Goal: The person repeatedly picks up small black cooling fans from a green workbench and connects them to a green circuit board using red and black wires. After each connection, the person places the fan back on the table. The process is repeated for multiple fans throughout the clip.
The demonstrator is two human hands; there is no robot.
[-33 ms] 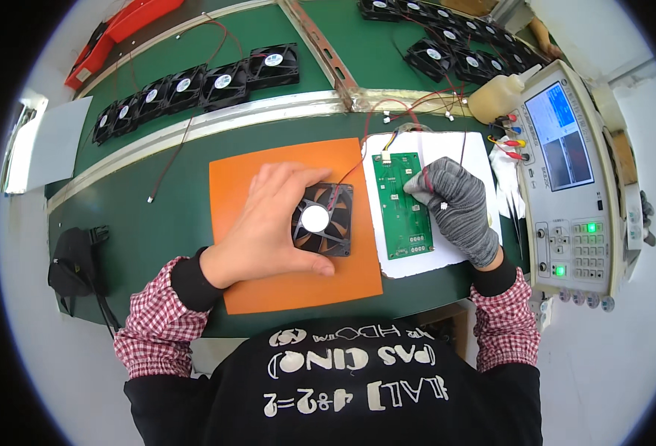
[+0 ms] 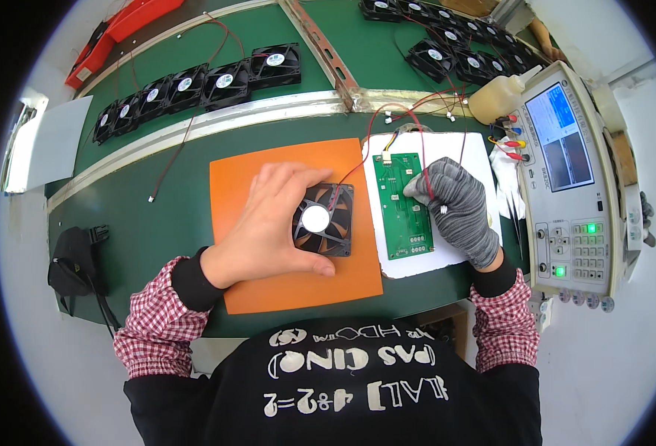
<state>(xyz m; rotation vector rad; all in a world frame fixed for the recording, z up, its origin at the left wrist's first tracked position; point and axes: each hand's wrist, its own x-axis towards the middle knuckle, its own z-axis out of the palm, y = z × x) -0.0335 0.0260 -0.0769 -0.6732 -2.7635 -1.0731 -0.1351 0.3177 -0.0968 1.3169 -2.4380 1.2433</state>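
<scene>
A black square cooling fan point(image 2: 341, 199) with a round white label lies on the orange mat point(image 2: 254, 293). My bare left hand point(image 2: 267, 223) curves round the fan's left side, thumb at the near edge and fingers at the far edge. From the fan a red lead point(image 2: 369, 134) arches up and over to my right hand point(image 2: 456, 208), which wears a grey knit glove. Its fingers are closed on the lead, and a small white plug point(image 2: 443, 210) shows against the glove. These fingertips hover over or touch a green circuit board point(image 2: 395, 238); contact is unclear.
The board lies on a white sheet point(image 2: 447, 259). At right stand a bench instrument point(image 2: 599, 201) with a lit screen and a yellowish bottle point(image 2: 491, 100). Several fans point(image 2: 224, 83) line up beyond the metal rail point(image 2: 268, 104). A black pouch point(image 2: 75, 264) sits at left.
The red lead near my right hand has shifted into a higher, wider arch, hanging down to the gloved fingers. Both hands and the fan stay practically where they were.
</scene>
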